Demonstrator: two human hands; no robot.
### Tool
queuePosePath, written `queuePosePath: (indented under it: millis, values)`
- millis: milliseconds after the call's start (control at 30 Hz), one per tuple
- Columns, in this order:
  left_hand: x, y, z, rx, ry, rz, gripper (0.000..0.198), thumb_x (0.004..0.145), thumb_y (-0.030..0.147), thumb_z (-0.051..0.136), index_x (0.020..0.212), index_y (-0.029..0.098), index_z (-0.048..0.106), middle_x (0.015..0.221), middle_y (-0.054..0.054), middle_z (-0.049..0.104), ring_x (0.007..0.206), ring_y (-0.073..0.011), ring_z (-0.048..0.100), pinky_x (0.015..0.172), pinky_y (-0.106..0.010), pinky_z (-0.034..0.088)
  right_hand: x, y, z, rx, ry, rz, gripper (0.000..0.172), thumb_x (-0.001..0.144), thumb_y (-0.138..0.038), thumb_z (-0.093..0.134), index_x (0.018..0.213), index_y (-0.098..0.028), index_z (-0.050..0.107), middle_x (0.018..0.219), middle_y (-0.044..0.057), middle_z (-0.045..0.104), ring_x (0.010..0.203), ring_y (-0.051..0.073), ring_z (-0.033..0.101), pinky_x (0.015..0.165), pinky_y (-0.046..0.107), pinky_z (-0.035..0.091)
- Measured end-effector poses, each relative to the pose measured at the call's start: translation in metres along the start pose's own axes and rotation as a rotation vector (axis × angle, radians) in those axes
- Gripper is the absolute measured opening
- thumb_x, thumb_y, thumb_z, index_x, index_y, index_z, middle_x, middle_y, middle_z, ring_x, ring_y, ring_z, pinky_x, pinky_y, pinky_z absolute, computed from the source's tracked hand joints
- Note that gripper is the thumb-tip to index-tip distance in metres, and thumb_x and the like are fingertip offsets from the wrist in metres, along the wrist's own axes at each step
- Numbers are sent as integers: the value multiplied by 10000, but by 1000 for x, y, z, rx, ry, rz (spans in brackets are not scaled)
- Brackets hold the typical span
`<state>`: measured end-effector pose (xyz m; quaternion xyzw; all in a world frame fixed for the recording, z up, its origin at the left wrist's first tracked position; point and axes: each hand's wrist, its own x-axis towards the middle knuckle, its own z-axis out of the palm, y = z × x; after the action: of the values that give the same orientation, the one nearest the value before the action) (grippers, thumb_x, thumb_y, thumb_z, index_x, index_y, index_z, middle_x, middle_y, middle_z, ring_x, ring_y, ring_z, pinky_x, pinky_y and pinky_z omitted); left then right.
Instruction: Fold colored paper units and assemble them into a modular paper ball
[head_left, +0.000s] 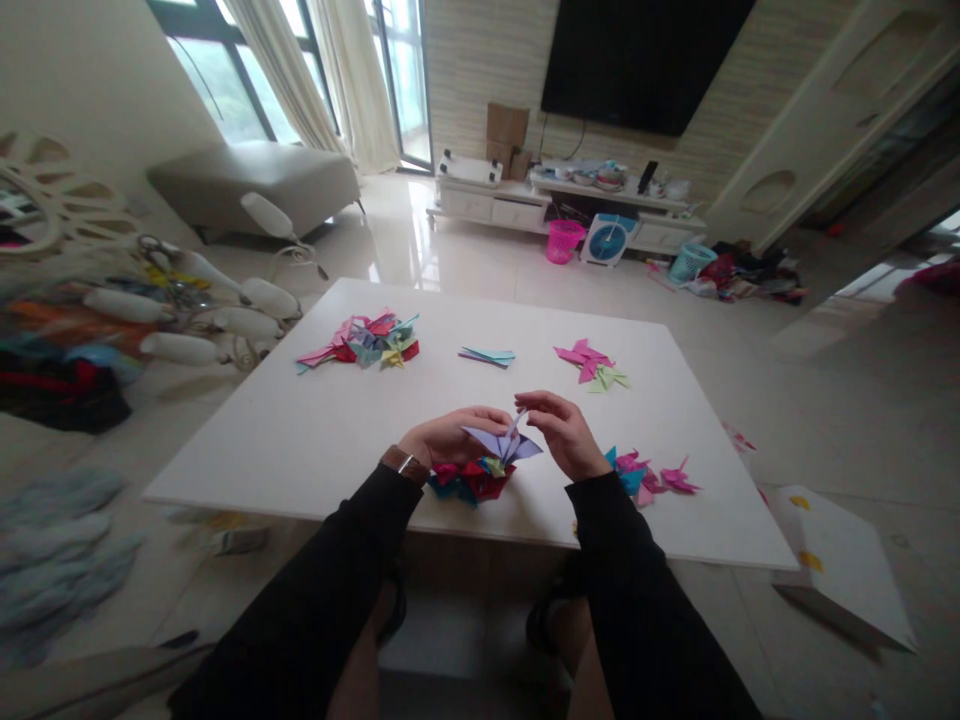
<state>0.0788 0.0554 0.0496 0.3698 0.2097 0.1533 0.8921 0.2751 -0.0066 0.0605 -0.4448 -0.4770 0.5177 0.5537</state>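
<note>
A lavender folded paper crane is held between both hands above the near edge of the white table. My left hand grips its left side with curled fingers. My right hand pinches the upright tip of the crane from the right. Just under the hands lies a small heap of red, blue and yellow folded papers. Both arms wear black sleeves, and a watch sits on the left wrist.
More folded paper lies on the table: a mixed pile at far left, a teal piece, pink and green pieces, pink and blue ones near right. A white box sits on the floor to the right.
</note>
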Motion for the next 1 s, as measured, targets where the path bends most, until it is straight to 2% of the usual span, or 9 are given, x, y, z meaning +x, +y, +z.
queuePosePath:
  millis: [133, 267, 467, 567, 667, 733, 833, 900, 1000]
  values:
    - [4, -2, 0, -7, 6, -7, 211, 669, 176, 844, 825, 111, 717, 787, -67, 696, 710, -168, 668, 723, -291, 527, -1, 0, -3, -36, -185, -9, 263, 754, -330, 819, 1007, -259, 799, 1048, 44, 711, 1028, 227, 627, 865, 354, 505]
    - [6, -2, 3, 0, 36, -1, 211, 658, 164, 828, 844, 116, 740, 824, -104, 732, 727, -199, 694, 747, -333, 545, -1, -2, -3, -51, -239, -14, 209, 760, -396, 833, 922, -265, 815, 1090, 53, 692, 1047, 235, 641, 853, 367, 534]
    - [10, -7, 6, -6, 59, -17, 137, 717, 182, 808, 820, 119, 744, 807, -104, 722, 706, -176, 666, 678, -281, 529, -9, -4, -5, -115, -184, -51, 211, 730, -447, 848, 812, -256, 808, 985, 45, 716, 961, 221, 669, 822, 371, 548]
    - [15, -11, 2, -9, 182, 41, 108, 780, 195, 757, 864, 131, 731, 845, -88, 705, 723, -161, 655, 655, -250, 524, -14, -4, -17, -182, 13, -97, 193, 748, -421, 826, 807, -240, 793, 875, 30, 735, 855, 203, 675, 790, 361, 540]
    - [19, -12, -2, 2, 368, 76, 139, 765, 114, 725, 902, 135, 712, 825, -62, 675, 690, -137, 636, 625, -226, 516, -21, -7, -54, -294, 320, -165, 174, 749, -373, 807, 810, -214, 773, 809, 25, 742, 772, 183, 663, 758, 341, 522]
    - [18, -11, -2, 1, 445, 84, 134, 762, 84, 697, 888, 130, 699, 799, -53, 654, 658, -121, 617, 593, -210, 501, -32, -11, -91, -392, 536, -220, 170, 751, -352, 780, 802, -191, 756, 770, 27, 729, 724, 173, 646, 728, 328, 510]
    - [13, -7, -1, -11, 480, 95, 123, 772, 81, 670, 884, 126, 691, 810, -59, 654, 653, -115, 612, 580, -204, 497, -60, -16, -156, -637, 778, -226, 192, 736, -347, 735, 797, -165, 738, 742, 42, 714, 702, 181, 635, 712, 326, 499]
    - [10, -5, -2, -9, 492, 100, 130, 764, 76, 669, 883, 125, 690, 811, -60, 658, 651, -116, 610, 584, -208, 502, -84, -18, -198, -797, 860, -148, 208, 713, -358, 709, 776, -160, 726, 754, 62, 724, 725, 202, 650, 723, 332, 499]
    - [9, -3, -7, -7, 481, 113, 118, 764, 88, 666, 872, 122, 695, 806, -59, 657, 657, -124, 618, 589, -216, 512, -121, -17, -245, -1017, 845, 71, 219, 692, -374, 675, 737, -165, 720, 735, 81, 735, 707, 215, 650, 704, 332, 493]
